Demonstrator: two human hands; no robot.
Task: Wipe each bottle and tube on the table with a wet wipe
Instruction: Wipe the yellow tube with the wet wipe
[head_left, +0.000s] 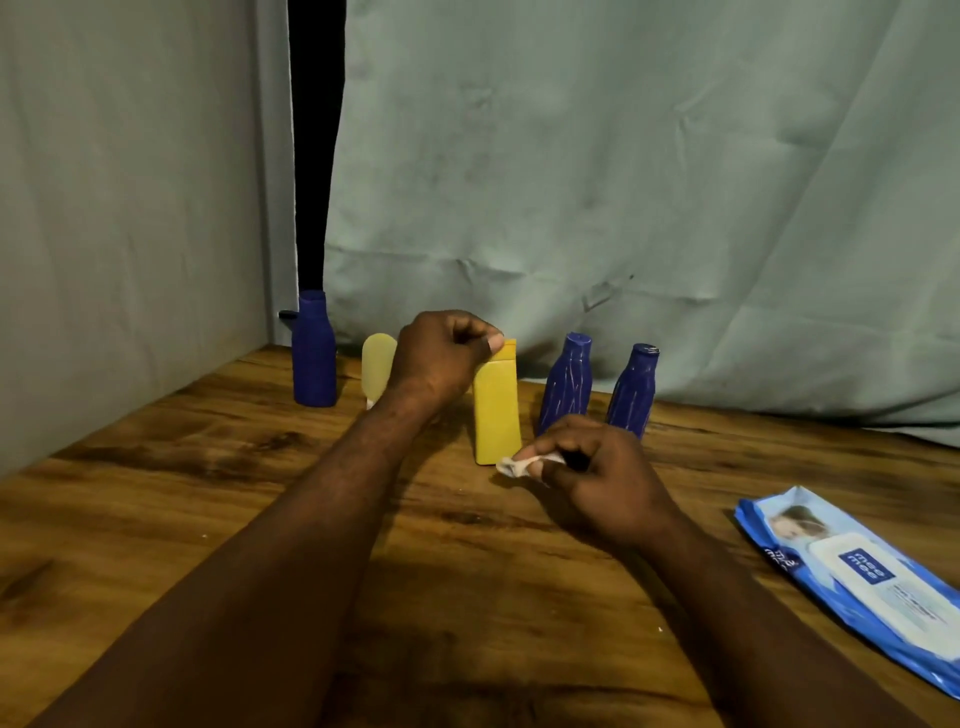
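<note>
Wiping seems midway: left hand (447, 353) grips the yellow bottle (496, 415), right hand (597, 467) pinches the wipe (519, 462) at its base; blue bottles (565, 384) and tube (378, 366) may remain.

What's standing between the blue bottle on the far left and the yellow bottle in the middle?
A pale yellow tube, partly hidden behind the left hand, which grips the top of the yellow bottle. The head view shows it.

wipes pack (852, 577) — label reads "mee mee"
</note>
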